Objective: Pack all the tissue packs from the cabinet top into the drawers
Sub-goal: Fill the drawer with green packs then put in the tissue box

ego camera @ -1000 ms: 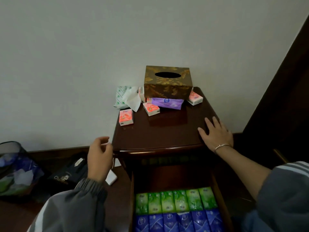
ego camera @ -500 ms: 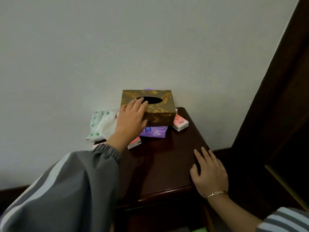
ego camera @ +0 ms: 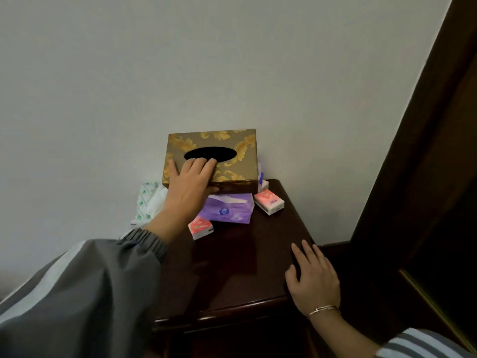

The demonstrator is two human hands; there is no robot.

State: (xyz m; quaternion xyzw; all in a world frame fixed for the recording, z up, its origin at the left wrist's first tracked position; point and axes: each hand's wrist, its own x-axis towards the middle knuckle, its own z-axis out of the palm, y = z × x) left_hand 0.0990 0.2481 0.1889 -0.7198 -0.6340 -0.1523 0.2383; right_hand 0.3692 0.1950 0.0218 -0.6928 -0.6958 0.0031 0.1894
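In the head view, the gold-patterned tissue box [ego camera: 227,156] at mid-frame is gripped by the left hand [ego camera: 189,187], with the fingers spread over its top beside the oval slot and the thumb curled against its front face. Just below it, on the dark cabinet top [ego camera: 245,267], the purple tissue pack [ego camera: 227,209] is flanked by the left red pack [ego camera: 200,227] and the right red pack [ego camera: 269,202], while a green-printed white pack [ego camera: 148,202] is partly hidden behind the left wrist. At lower right, the right hand [ego camera: 313,280] is laid flat on the cabinet top's right edge, fingers straight and close together.
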